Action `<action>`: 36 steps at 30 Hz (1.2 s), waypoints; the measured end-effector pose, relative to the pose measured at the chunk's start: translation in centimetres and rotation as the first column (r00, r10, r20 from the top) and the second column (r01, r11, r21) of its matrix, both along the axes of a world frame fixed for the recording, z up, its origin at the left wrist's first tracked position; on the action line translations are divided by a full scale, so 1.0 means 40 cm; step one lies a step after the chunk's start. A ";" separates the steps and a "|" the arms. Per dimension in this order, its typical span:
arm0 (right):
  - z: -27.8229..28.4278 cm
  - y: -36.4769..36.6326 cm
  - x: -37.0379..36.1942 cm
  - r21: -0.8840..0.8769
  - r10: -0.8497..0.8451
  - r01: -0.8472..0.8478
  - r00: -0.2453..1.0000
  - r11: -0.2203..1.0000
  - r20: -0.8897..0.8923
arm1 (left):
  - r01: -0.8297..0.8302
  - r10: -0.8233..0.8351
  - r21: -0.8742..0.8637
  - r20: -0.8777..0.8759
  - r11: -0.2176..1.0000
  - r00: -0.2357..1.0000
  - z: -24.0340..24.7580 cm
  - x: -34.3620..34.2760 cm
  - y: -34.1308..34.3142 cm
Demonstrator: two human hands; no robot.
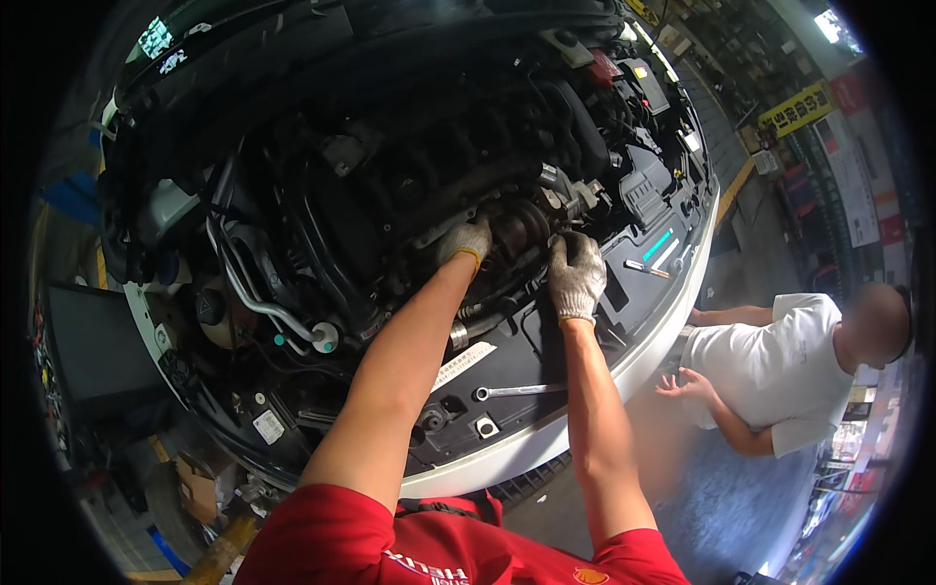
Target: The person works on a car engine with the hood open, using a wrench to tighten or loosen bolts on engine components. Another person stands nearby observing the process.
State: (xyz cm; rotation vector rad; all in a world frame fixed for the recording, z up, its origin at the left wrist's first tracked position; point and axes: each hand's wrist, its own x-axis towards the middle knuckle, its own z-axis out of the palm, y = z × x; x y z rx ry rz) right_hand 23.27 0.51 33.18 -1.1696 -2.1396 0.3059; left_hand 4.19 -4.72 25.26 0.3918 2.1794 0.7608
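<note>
Both my hands wear pale knitted work gloves and reach into the open engine bay of a white car. My left hand is at the front of the dark engine, beside a round, rusty-brown metal housing. Its fingertips disappear among the parts, so its grip cannot be made out. On the other side of that housing, my right hand has its fingers bent and drawn together. Whatever lies in them is hidden. A combination wrench lies on the black front panel, left of my right forearm.
A screwdriver and other slim tools lie on the front panel at the right. Bent metal pipes run along the bay's left side. A person in a white shirt is close to the car's right front. A cardboard box sits lower left.
</note>
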 end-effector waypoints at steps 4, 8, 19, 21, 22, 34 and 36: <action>-0.008 0.008 0.013 -0.020 -0.005 0.005 1.000 1.000 0.012 | -0.066 0.066 0.005 -0.019 0.998 0.998 0.018 0.026 -0.017; -0.016 0.011 0.014 -0.025 -0.011 0.011 1.000 1.000 0.006 | -0.086 0.086 -0.005 -0.011 0.996 0.996 0.008 0.026 -0.018; -0.011 0.008 0.009 0.000 -0.020 0.020 0.999 1.000 -0.025 | 0.121 -0.119 -0.049 0.044 0.991 0.992 -0.021 -0.017 0.018; -0.017 0.010 0.016 0.003 -0.031 0.031 0.999 1.000 -0.032 | 0.149 -0.150 0.024 0.040 0.988 0.988 -0.034 -0.018 0.016; -0.016 0.008 0.016 0.002 -0.028 0.029 0.999 1.000 -0.032 | 0.116 -0.119 0.105 0.016 0.988 0.993 -0.061 -0.020 0.012; -0.008 0.006 0.011 -0.005 -0.019 0.019 1.000 1.000 -0.007 | 0.203 -0.201 0.086 -0.027 0.976 0.979 -0.175 -0.058 0.058; -0.004 0.006 0.013 0.006 -0.014 0.014 0.999 1.000 -0.037 | 0.097 -0.101 0.159 0.018 0.982 0.995 -0.179 -0.048 0.064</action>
